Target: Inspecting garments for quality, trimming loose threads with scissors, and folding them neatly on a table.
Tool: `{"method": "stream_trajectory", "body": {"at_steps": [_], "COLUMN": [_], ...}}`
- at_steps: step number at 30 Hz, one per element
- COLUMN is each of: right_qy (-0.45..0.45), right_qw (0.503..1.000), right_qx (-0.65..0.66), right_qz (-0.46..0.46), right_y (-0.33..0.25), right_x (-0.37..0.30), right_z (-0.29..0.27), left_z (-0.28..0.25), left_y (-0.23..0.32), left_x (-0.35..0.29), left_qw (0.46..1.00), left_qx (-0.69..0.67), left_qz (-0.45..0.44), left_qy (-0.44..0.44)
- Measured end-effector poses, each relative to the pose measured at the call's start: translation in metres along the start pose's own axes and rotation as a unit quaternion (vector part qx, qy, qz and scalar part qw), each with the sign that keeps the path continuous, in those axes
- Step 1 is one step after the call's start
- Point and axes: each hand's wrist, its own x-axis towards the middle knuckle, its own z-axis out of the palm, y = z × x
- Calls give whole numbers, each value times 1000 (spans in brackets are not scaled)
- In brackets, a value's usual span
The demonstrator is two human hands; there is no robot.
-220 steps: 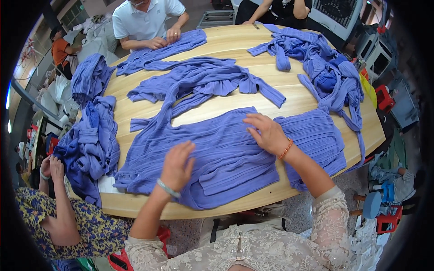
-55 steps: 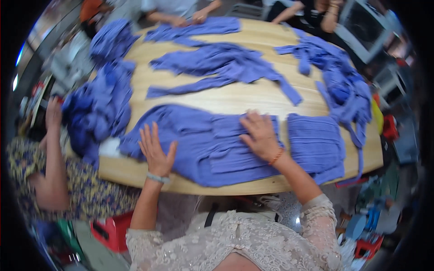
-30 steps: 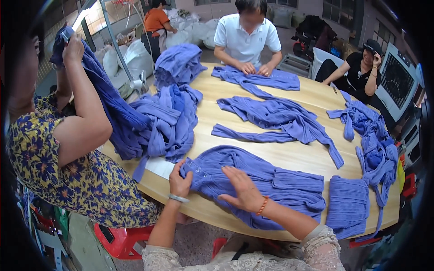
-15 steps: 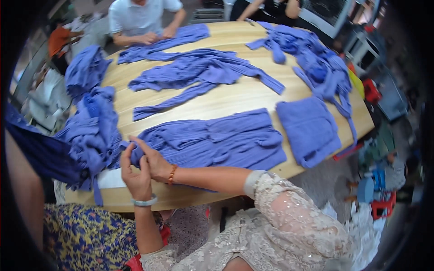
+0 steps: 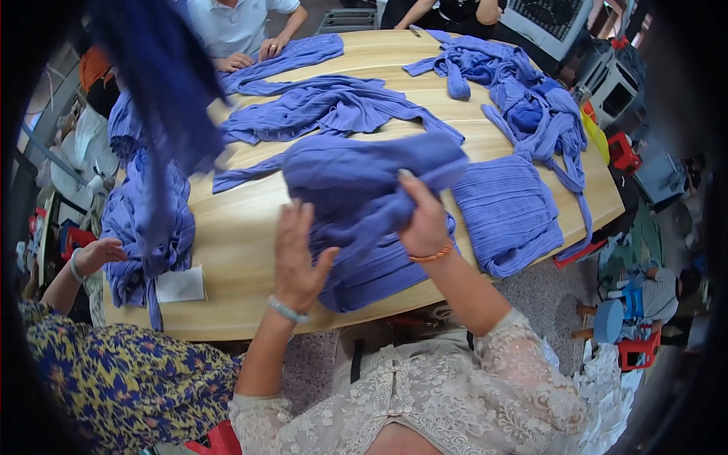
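Note:
A blue-purple ribbed knit garment (image 5: 356, 171) is bunched up and partly lifted in front of me, its lower part lying on the wooden table near the front edge. My right hand (image 5: 426, 221) is closed on its right side, thumb on top and fingers beneath. My left hand (image 5: 297, 262) is at its left edge with fingers stretched out and apart, perhaps just touching the cloth. Just right of it lies a neatly folded knit garment (image 5: 506, 216) of the same colour. Beyond it, another knit garment (image 5: 318, 110) is spread with its sleeves out.
A heap of knit garments (image 5: 531, 106) covers the table's far right, another pile (image 5: 148, 220) its left. A white paper (image 5: 180, 284) lies by that pile. A neighbour's hand (image 5: 98, 256) reaches in at left, below a blurred raised garment (image 5: 163, 91). A person in white (image 5: 239, 30) sits opposite.
My hands have moved right and apart from the garment's left end. Its left part has come up and over to the right. At the left, another garment has swung up into the air.

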Motion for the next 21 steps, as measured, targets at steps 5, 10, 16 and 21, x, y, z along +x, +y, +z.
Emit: {"method": "stream_trajectory", "body": {"at_steps": [5, 10, 16, 21], "right_qy": [7, 54, 140, -50], "right_qw": [1000, 998, 922, 571], "right_qx": [13, 33, -233, -740], "right_qz": [11, -12, -277, -352], "right_y": [-36, -60, -83, -89], "right_x": [-17, -27, -32, -46], "right_z": [-76, -99, -101, -55], "left_z": [45, 55, 48, 64], "left_y": [16, 30, 21, -3], "left_x": [-1, -9, -23, -29], "left_qw": [986, 971, 990, 943], "left_qx": [66, 124, 40, -245], "left_qz": [20, 21, -53, -223], "left_qy": [-154, -201, -121, 39]}}
